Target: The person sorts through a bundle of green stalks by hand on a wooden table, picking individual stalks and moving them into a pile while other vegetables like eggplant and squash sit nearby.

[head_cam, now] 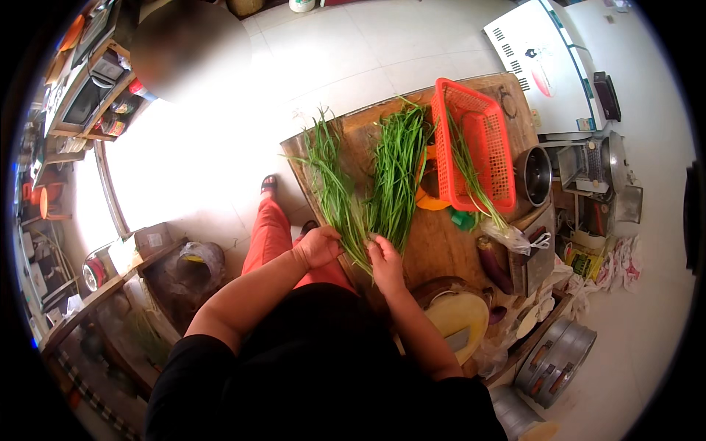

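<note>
A loose bunch of garlic chives (336, 187) lies along the left side of the wooden table, its stem ends towards me. My left hand (322, 246) is at the left edge of these stems, fingers curled; whether it grips any is unclear. On the other side, my right hand (388, 262) pinches some stems between thumb and fingers near their lower ends. A second, denser bunch of chives (398, 171) lies just to the right. Beyond it stands a red plastic basket (477, 140) with a few long chives (469, 165) inside, their pale ends over its near rim.
The wooden table (436, 242) also bears a metal pot (534, 176), an eggplant (493, 264), a plastic bag (504, 236) and an orange item (431, 200) partly behind the basket. A round pale board (466, 314) sits by my right forearm. Metal steamer pots (557, 361) stand at lower right.
</note>
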Tool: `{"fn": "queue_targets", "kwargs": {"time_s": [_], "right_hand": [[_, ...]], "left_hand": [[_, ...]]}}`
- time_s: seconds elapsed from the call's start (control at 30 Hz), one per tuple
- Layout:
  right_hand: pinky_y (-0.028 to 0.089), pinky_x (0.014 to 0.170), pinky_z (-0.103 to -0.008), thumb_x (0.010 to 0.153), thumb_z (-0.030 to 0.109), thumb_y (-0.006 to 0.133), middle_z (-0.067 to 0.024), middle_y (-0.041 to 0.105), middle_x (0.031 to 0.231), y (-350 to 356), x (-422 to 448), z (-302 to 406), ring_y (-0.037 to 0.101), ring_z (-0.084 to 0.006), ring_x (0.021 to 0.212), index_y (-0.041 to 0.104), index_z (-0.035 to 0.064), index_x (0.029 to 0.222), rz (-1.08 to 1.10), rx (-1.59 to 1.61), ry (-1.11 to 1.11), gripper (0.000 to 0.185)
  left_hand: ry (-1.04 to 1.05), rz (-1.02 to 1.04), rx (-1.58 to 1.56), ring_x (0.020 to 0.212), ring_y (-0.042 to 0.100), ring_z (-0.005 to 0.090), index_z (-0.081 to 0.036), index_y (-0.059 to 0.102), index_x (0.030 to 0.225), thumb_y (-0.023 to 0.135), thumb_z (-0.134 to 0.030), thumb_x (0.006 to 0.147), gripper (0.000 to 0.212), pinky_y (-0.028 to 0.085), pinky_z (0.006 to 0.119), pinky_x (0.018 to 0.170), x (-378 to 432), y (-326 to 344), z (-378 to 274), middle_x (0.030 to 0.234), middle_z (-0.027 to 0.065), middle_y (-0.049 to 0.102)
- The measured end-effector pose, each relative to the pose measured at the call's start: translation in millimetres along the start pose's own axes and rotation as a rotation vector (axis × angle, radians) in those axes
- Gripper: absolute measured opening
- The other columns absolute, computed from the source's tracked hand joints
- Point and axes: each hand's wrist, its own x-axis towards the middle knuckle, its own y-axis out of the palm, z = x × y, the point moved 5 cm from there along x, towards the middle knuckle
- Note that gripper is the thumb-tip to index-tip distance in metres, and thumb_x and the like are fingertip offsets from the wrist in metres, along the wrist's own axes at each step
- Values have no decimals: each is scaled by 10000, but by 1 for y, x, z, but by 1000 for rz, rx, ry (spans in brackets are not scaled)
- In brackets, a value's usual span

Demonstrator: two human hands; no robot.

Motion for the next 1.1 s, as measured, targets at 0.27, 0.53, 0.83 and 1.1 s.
{"fn": "queue_targets", "kwargs": {"time_s": [0.27, 0.53, 0.83, 1.1], "right_hand": [[448, 673, -222, 873, 129, 577, -31, 617, 823, 6, 0, 2, 552, -75, 742, 574, -17, 1002, 115, 131, 94, 194], [441, 680, -221, 877, 132, 573, -41, 612, 832, 3, -1, -15, 550, -82, 754, 572, -22, 996, 104, 169, 194, 194], [414, 613, -200, 885, 153, 578, 8, 573, 825, 11, -6, 1, 509, -57, 694, 537, 11, 1048, 213, 124, 227, 220], [364, 484, -193, 896, 154, 547, -16, 572, 785, 8, -9, 8, 446, -46, 552, 520, 34, 1061, 318, 137, 232, 206]], "left_hand": [[34, 33, 15, 1224, 415, 292, 70, 365, 1297, 376, 0, 755, 546, 273, 384, 1067, -1, 10, -3, 1335, 187, 415], [10, 67, 47, 1159, 482, 261, 35, 438, 1262, 391, 41, 773, 491, 356, 373, 1002, -4, 21, -4, 1271, 146, 501], [14, -6, 218, 1079, 525, 212, -3, 486, 1233, 467, -10, 819, 414, 396, 331, 939, -2, 23, 7, 1207, 106, 545], [-24, -16, 354, 1124, 488, 212, -38, 351, 1337, 561, -106, 838, 546, 363, 335, 978, -3, 33, 12, 1224, 84, 510]]}}
